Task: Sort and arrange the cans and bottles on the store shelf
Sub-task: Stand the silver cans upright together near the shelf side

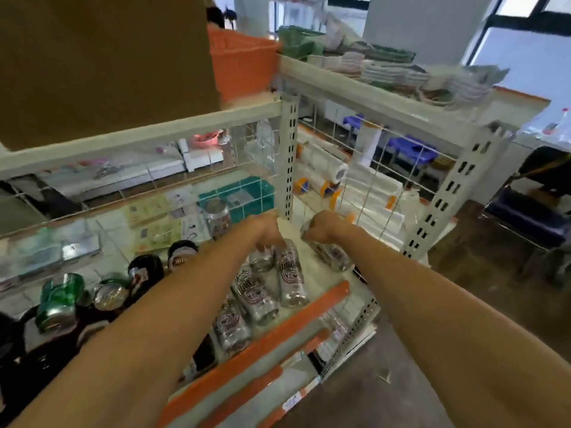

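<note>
Step in hand: lining up the see-through plastic cans with dark red labels (292,273) at the right end of the white metal store shelf (319,287). Both arms reach in over the shelf's orange front strip (278,330).

Right hand (321,230): fingers wrapped round one tilted can (335,256), held over the bare right end of the shelf near the corner post. Whether its base touches the shelf cannot be told.

Left hand (267,234): fingers curled down over the top of the rear can (262,259) of the row. It looks like a grip at the rim, though blur softens it.

Count:
- Clear cans: six in view. One is in each hand, three run in a row toward the front strip, and a lone can (217,219) sits apart at the back. The left forearm may hide more.
- Shiny green metal cans (58,301): two, on the left.
- Dark containers with red-and-white labels (145,270): at least two. Further dark shapes at lower left are too blurred to count.

Next move, as a judgement: the tilted can wants bringing level and setting into the bare spot right of the row, close beside its neighbours without knocking them. The left hand should steady the rear can meanwhile. The lone can at the back looks due to join the group afterwards.
</note>
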A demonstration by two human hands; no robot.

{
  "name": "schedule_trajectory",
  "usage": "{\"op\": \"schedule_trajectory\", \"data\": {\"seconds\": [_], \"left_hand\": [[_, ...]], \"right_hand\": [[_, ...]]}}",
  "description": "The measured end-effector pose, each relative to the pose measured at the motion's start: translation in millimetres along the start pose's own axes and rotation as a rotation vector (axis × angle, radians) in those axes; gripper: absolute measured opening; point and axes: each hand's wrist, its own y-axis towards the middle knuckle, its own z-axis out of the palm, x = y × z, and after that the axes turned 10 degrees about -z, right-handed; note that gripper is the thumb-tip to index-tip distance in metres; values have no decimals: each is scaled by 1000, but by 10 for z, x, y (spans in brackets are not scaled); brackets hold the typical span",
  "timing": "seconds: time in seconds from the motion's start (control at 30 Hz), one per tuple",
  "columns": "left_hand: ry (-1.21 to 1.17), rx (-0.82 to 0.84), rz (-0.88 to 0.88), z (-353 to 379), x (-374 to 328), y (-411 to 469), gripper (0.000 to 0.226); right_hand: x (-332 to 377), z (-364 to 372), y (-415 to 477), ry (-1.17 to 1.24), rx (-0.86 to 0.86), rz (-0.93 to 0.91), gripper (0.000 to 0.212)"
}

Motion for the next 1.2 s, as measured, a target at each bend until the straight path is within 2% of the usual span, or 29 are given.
{"op": "schedule_trajectory", "data": {"seconds": [0.07,0.17,0.3,0.43,0.7,0.83,1.0,1.07,1.2], "left_hand": [[6,31,-62,135,-38,152,28],[4,70,-149,360,-30,328,43],[-116,154,-241,463,10,495,40],[-200,168,-272,537,76,624,28],[-454,265,-293,706,224,621,44],[-630,149,-273,841,163,642,43],[-700,-159,-228,724,18,838,35],[-716,-211,-220,648,15,943,37],[-730,-252,-205,515,9,1085,31]], "right_hand": [[-69,106,214,31,32,-18,53],[-124,335,459,10,97,-26,63],[-109,563,727,91,170,13,41],[-54,702,888,153,173,41,50],[-32,673,937,271,95,105,51],[18,342,911,284,-18,6,39],[87,-157,925,211,-77,-133,41],[161,-217,986,205,-96,-175,33],[261,-193,1067,106,-155,-256,37]]}}
